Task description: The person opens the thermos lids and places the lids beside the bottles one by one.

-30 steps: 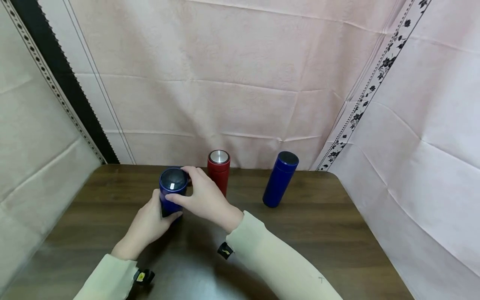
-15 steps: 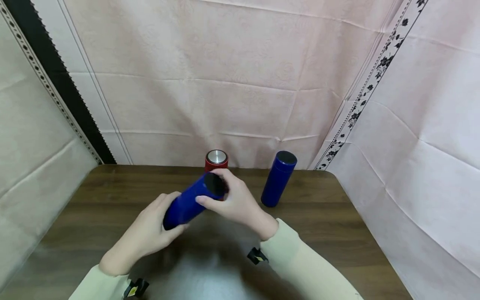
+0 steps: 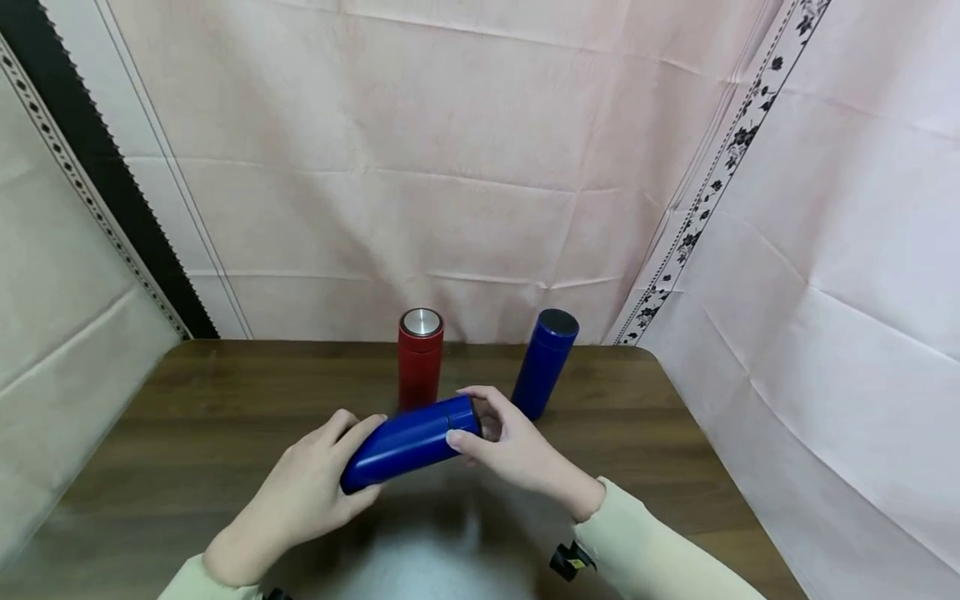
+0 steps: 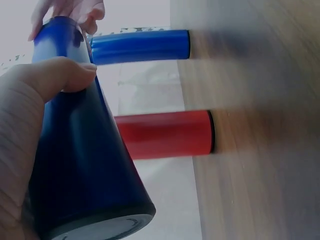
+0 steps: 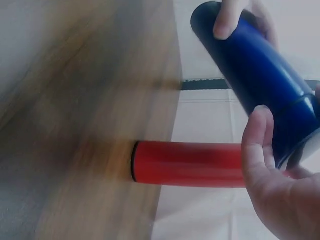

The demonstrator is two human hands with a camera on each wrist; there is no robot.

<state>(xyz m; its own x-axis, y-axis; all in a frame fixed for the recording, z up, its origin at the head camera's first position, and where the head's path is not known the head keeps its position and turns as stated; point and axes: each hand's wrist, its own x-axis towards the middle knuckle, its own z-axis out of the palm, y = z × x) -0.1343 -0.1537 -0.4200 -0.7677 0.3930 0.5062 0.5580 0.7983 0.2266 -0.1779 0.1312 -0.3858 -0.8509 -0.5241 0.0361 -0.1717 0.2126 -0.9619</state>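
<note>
A blue vacuum flask [image 3: 412, 442] is held above the table, tipped nearly onto its side with its lid end to the right. My left hand [image 3: 311, 483] grips it near the base, thumb below and fingers over the top in the head view. Around the lid end, my right hand [image 3: 517, 450] holds with thumb and fingers; the thumb lies by the lid seam [image 5: 295, 102] in the right wrist view. The dark base [image 4: 105, 227] shows in the left wrist view. Behind it stands a red flask [image 3: 420, 358] with a silver-topped lid, upright.
A second blue flask [image 3: 545, 362] with a black top stands at the back right of the wooden table [image 3: 247, 383]. Pale cloth [image 3: 450, 208] hangs behind the table and along both sides. A black wrist device [image 3: 572, 561] sits below the right cuff.
The held blue flask went from upright at the left to nearly horizontal, its lid end swinging right. Both hands moved with it, the right hand farther to the right.
</note>
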